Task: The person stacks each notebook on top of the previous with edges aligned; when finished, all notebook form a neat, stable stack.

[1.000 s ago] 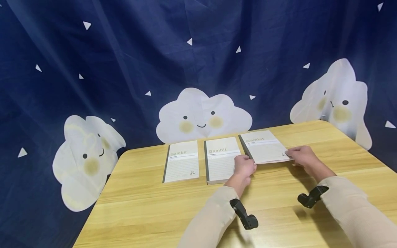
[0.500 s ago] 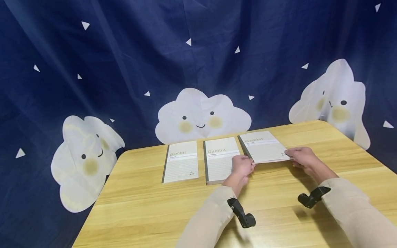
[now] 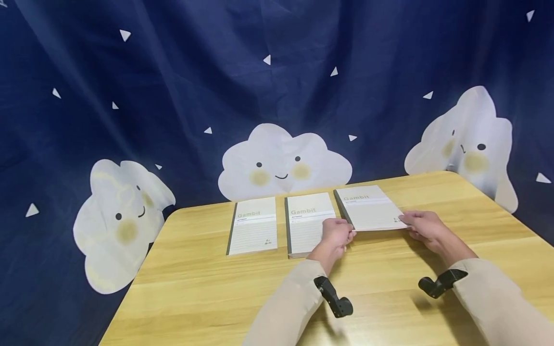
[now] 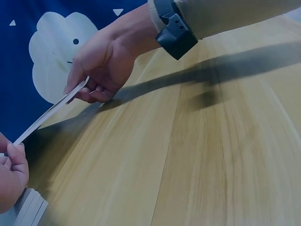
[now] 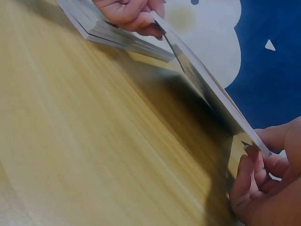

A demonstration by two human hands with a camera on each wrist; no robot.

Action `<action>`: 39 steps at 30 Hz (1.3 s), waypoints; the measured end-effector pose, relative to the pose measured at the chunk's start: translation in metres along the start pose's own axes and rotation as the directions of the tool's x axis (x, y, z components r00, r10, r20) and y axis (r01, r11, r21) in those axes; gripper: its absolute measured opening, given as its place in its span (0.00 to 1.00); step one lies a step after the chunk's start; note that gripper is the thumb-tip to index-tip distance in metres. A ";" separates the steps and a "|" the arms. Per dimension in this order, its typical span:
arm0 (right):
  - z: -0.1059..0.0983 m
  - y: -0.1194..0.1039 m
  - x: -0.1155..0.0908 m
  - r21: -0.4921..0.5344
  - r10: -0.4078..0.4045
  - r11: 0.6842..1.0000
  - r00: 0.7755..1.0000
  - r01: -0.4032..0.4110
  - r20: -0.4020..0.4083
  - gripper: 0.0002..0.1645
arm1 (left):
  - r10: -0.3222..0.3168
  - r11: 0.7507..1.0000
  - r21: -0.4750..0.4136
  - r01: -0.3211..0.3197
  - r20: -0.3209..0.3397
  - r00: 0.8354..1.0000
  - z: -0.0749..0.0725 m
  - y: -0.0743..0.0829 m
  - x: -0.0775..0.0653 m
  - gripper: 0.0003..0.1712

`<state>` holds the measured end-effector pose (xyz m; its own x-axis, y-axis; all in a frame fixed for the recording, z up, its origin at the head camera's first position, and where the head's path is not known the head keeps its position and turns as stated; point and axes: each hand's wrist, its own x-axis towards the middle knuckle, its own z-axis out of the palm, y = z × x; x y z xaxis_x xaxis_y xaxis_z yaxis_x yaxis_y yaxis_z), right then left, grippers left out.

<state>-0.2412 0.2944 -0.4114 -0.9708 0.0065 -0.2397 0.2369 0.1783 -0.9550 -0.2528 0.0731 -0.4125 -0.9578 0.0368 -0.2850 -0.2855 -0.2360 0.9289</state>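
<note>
A pale notebook with a dark spine and "Gambit" on its cover is held raised above the table between both hands. My left hand pinches its near left corner by the spine, and my right hand pinches the near right corner. In the right wrist view the notebook's edge slopes above its shadow, with the right thumb on top and fingers underneath. Just left of it lies a stack of matching notebooks, partly covered by the left hand. Another notebook lies flat farther left.
The wooden table extends around the notebooks, its back edge close to a dark blue curtain printed with clouds and triangles. Black wrist cameras stick out from both sleeves.
The notebook stays in both hands, in nearly the same place. Both forearms shift very slightly, and the head view tilts a little.
</note>
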 end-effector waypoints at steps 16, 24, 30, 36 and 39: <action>0.010 0.002 -0.014 0.088 -0.049 0.995 0.998 0.046 0.030 0.36 | 0.027 0.999 0.042 -0.032 0.116 0.993 -0.024 0.007 0.000 0.17; 0.030 0.001 -0.030 -0.072 -0.179 0.982 0.981 0.174 -0.071 0.35 | 0.116 0.977 0.157 -0.147 0.196 0.974 -0.046 0.015 -0.011 0.19; 0.044 0.000 -0.040 -0.100 -0.208 0.975 0.975 0.199 -0.082 0.35 | 0.138 0.975 0.139 -0.175 0.244 0.960 -0.066 0.022 -0.022 0.20; 0.059 -0.012 -0.045 -0.109 -0.240 0.967 0.967 0.230 -0.082 0.36 | 0.178 0.971 0.118 -0.210 0.232 0.956 -0.085 0.026 -0.031 0.19; 0.069 -0.017 -0.046 -0.125 -0.253 0.962 0.963 0.241 -0.090 0.34 | 0.182 0.971 0.115 -0.211 0.225 0.957 -0.096 0.027 -0.034 0.19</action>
<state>-0.1981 0.2230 -0.3957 -0.9984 0.0496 0.0262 -0.0104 0.2964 -0.9550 -0.2244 -0.0274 -0.4006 -0.9762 0.2107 -0.0509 -0.0785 -0.1248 0.9891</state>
